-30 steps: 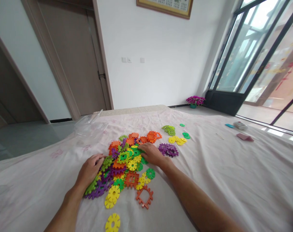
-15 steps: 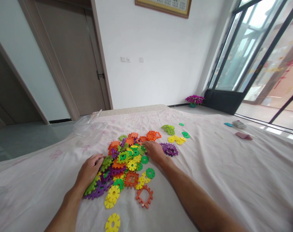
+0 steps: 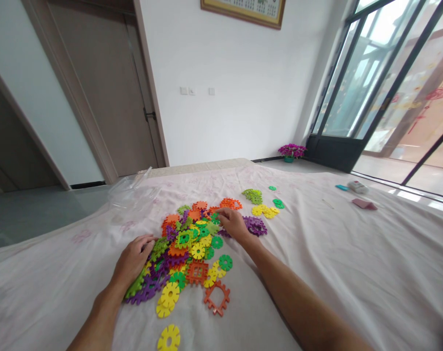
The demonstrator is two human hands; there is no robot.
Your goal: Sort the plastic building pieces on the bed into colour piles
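The heap of colourful toy pieces [image 3: 186, 246] lies on the pale cloth [image 3: 353, 263] between the two forearms. The left hand [image 3: 132, 259] rests palm down on the heap's left edge, fingers slack on green and purple pieces. The right hand [image 3: 234, 224] reaches over the far right side, its fingertips on a small green piece [image 3: 215, 218]; whether it pinches that piece cannot be told. A purple cluster [image 3: 257, 225] sits just beside that hand's right edge, and yellow pieces [image 3: 265, 211] lie beyond.

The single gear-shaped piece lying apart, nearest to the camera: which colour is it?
Yellow; the gear-shaped piece shows best in the head view.
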